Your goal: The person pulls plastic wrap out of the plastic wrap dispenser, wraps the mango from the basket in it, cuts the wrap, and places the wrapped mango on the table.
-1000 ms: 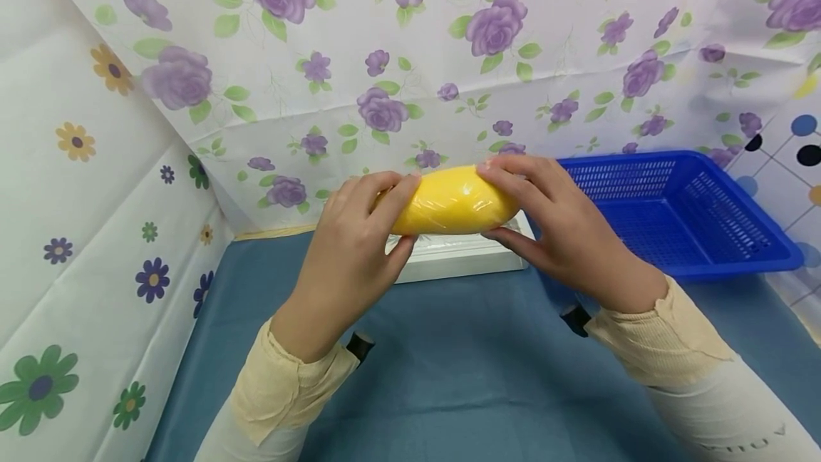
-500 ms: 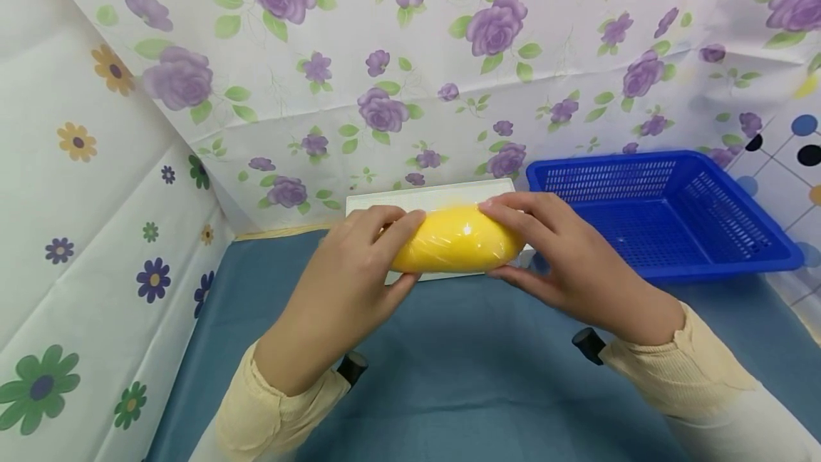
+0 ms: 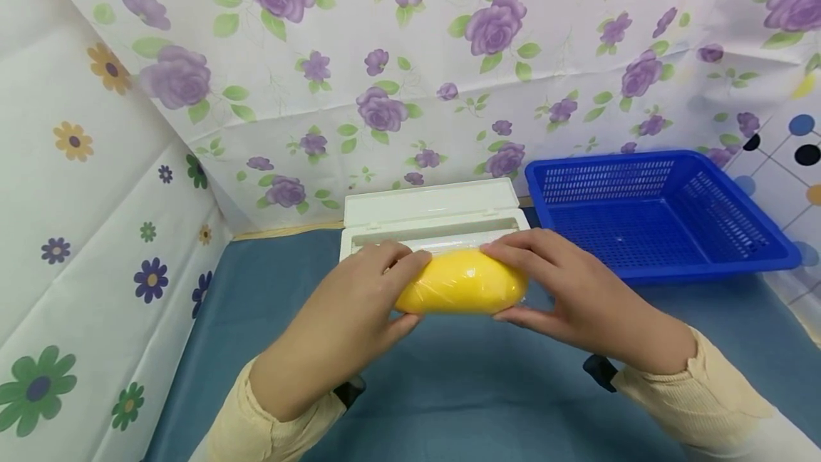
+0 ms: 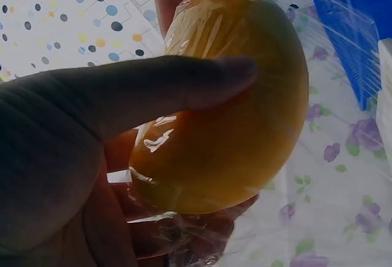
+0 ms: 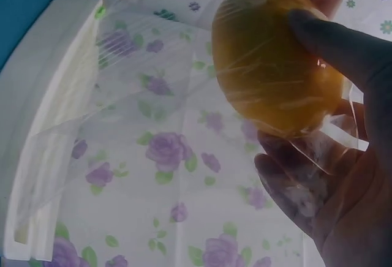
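Observation:
A yellow mango [image 3: 462,282] in glossy cling film [image 5: 141,89] is held up between both hands. My left hand [image 3: 359,305] grips its left end, thumb below and fingers over the top; the left wrist view shows that thumb lying across the skin. The other end is gripped by my right hand [image 3: 571,291] in the same way. Behind the mango stands a white cling film dispenser [image 3: 436,223] with its lid tipped back. From its slot a clear sheet of film stretches to the mango, as the right wrist view shows. Loose film bunches around the fingers of both hands.
A blue perforated basket [image 3: 654,227] stands right of the dispenser, its corner close by. Blue cloth [image 3: 500,391] covers the table. A floral sheet [image 3: 385,41] hangs behind, and another flowered sheet [image 3: 77,234] borders the left side.
Both hands have drawn the mango down and toward the body, away from the dispenser. The dispenser's raised lid and its slot have come into view behind it.

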`<state>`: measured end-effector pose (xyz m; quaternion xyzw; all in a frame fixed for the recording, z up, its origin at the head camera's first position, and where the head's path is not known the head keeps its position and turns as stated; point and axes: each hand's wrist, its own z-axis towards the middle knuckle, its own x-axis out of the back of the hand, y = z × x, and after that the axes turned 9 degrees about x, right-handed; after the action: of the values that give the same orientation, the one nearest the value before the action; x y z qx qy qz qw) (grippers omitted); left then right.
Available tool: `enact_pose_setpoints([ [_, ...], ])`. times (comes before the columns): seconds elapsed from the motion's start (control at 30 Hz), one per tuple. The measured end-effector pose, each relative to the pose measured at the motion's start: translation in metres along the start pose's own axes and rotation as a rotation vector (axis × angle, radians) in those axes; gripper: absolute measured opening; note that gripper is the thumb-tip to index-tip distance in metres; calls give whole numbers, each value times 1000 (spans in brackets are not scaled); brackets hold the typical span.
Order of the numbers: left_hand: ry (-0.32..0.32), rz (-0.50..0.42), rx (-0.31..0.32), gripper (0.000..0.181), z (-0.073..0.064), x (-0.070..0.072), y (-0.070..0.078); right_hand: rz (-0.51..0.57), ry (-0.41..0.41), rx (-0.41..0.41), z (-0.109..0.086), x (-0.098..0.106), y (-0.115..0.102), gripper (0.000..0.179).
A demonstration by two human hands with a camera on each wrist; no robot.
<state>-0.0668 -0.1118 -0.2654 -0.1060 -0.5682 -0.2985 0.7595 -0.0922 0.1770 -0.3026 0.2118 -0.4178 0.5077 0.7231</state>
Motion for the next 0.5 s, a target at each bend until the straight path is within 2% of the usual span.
enact_pose_setpoints([
  [0.2,-52,-9,-20,59,-9,-11,0,28,-22,16,-11,-7,-2,65],
  [0.33,-84,-14,-26,58,-12,-17,0,42,-48,15,-17,-13,-4,70],
  [0.5,-194,-16,6,57,-15,-24,1,54,-124,-32,-24,-20,-6,75],
])
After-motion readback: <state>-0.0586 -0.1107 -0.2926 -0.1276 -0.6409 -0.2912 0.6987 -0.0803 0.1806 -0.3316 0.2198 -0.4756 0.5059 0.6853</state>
